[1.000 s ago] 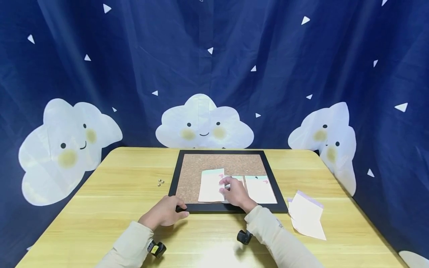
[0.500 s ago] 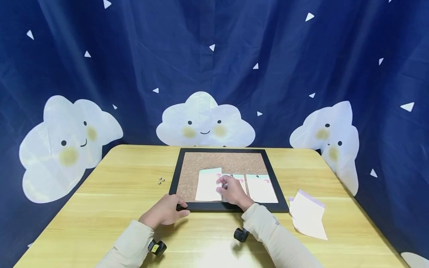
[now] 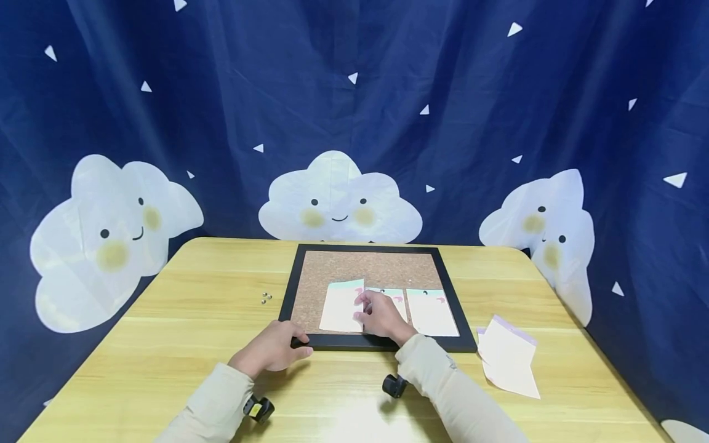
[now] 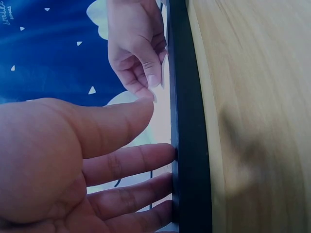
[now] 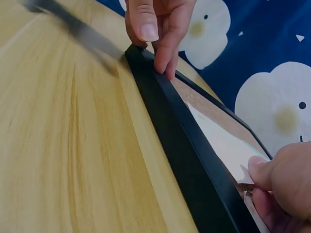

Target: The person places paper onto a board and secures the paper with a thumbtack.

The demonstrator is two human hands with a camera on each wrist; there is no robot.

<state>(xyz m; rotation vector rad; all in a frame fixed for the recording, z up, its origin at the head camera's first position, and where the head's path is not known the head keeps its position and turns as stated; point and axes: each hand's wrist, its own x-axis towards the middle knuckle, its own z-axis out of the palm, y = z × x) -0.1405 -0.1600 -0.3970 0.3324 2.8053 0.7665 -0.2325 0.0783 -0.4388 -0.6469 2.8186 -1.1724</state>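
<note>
A black-framed corkboard (image 3: 382, 266) lies flat on the table. My right hand (image 3: 383, 317) pinches the right edge of a white note sheet (image 3: 338, 311) with a pale green top band. That sheet lies over the cork, left of two similar note sheets, a middle one (image 3: 397, 300) partly hidden by my hand and a right one (image 3: 434, 315). A dark pin (image 3: 425, 292) shows at the right sheet's top edge. My left hand (image 3: 271, 349) rests on the frame's near left corner, its fingertips touching the black frame (image 4: 192, 145) in the left wrist view.
Several small metallic pieces (image 3: 266, 298) lie on the table left of the board. Loose sheets with purple bands (image 3: 506, 357) overlap at the board's right. A blue curtain (image 3: 221, 92) with clouds hangs behind the wooden table (image 3: 216, 277).
My right hand has shifted slightly left with the note sheet, uncovering more of the middle sheet. My left hand stays on the frame's corner.
</note>
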